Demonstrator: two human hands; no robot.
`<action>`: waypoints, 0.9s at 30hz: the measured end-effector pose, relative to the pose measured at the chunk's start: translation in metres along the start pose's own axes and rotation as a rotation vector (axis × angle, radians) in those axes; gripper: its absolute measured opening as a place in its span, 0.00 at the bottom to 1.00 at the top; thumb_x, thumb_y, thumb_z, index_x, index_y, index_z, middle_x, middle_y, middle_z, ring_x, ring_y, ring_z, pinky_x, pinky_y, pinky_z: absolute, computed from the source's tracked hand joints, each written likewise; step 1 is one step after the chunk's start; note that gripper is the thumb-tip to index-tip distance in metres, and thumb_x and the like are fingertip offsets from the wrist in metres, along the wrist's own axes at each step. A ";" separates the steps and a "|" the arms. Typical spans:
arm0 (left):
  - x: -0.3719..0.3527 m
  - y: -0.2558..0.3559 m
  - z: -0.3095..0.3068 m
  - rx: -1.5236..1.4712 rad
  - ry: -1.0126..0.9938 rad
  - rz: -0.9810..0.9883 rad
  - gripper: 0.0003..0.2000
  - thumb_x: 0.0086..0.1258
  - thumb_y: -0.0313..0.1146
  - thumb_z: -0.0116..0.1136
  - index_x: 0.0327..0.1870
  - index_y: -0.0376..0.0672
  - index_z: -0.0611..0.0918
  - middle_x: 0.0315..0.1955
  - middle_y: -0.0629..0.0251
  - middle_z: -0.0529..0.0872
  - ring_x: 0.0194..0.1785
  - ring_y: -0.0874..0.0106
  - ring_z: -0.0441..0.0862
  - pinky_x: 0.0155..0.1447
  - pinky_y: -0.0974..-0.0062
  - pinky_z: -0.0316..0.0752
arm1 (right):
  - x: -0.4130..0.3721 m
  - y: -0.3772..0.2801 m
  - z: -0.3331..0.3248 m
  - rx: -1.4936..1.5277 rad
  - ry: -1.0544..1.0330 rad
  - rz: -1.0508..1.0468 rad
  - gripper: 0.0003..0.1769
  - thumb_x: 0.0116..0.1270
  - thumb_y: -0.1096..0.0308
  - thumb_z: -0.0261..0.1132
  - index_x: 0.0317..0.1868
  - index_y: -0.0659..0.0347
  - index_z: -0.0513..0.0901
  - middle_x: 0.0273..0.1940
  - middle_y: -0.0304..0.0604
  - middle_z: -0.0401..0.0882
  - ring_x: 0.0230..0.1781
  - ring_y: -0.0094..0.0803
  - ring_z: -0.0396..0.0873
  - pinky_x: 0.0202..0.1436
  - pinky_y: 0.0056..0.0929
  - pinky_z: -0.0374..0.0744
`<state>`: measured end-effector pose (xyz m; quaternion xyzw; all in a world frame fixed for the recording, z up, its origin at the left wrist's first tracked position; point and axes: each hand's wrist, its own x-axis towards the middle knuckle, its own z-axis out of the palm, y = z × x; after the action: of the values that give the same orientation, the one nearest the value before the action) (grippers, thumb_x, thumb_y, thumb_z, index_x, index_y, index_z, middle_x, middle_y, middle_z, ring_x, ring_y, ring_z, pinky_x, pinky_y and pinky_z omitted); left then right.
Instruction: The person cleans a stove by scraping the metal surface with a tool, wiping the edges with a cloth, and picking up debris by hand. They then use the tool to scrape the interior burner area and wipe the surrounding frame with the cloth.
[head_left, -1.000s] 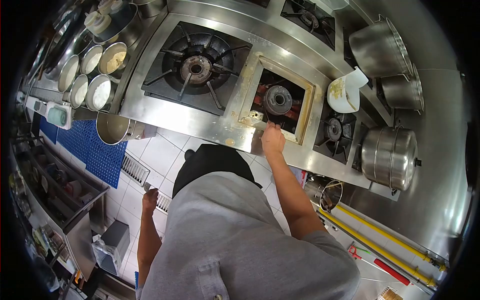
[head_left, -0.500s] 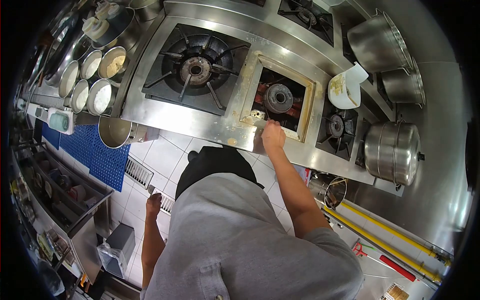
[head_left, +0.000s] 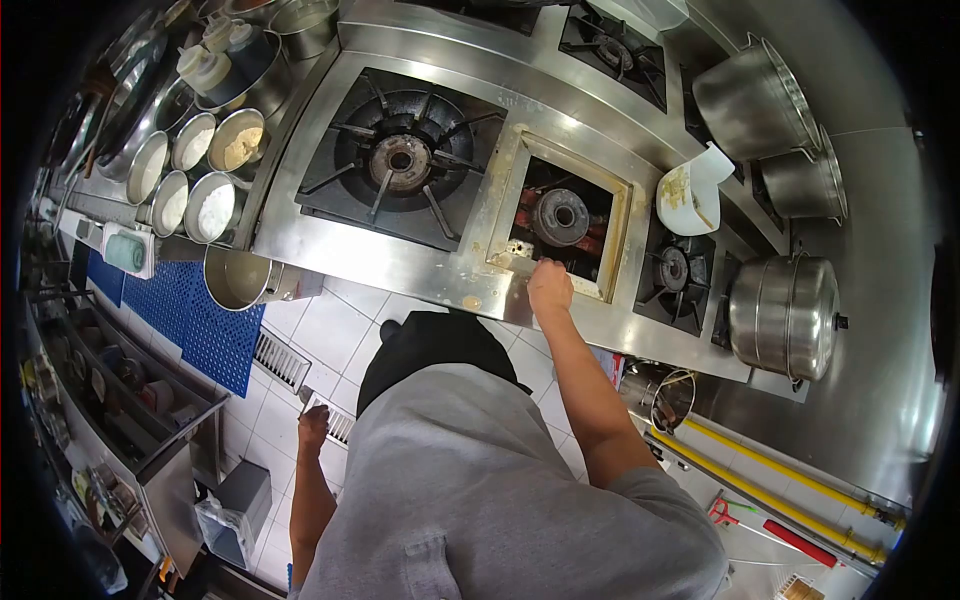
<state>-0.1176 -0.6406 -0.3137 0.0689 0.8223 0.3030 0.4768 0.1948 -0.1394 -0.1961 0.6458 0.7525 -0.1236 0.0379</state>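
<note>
My right hand (head_left: 550,288) is closed at the front left corner of the square burner opening (head_left: 620,240). From its fingers a flat, pale scraper blade (head_left: 514,263) points left and lies against the grimy metal rim. Inside the opening sits a bare round burner (head_left: 561,217), with no grate over it. My left hand (head_left: 313,425) hangs low beside my body, above the floor. It is closed, and a small greyish metal piece (head_left: 306,396) sticks out of it; I cannot make out what this is.
A large burner with a black grate (head_left: 402,160) is on the left. On the right are a white plastic scoop (head_left: 688,196), a smaller burner (head_left: 674,268) and a lidded steel pot (head_left: 784,315). Small bowls of powder (head_left: 213,207) and squeeze bottles (head_left: 205,72) stand far left.
The view has shifted slightly, so the stove appears a little lower. My right hand stays at the same front rim with the scraper. My left hand still hangs at my side.
</note>
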 end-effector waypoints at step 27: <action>0.010 -0.044 -0.005 0.033 0.002 0.032 0.17 0.67 0.40 0.57 0.48 0.37 0.85 0.26 0.61 0.85 0.26 0.72 0.82 0.30 0.72 0.76 | 0.010 -0.021 -0.008 0.192 -0.016 -0.032 0.17 0.68 0.72 0.52 0.54 0.67 0.77 0.51 0.63 0.76 0.50 0.59 0.79 0.55 0.50 0.78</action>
<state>-0.1193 -0.6745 -0.3440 0.0897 0.8263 0.2973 0.4699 0.1737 -0.1307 -0.1882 0.6332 0.7472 -0.2009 -0.0202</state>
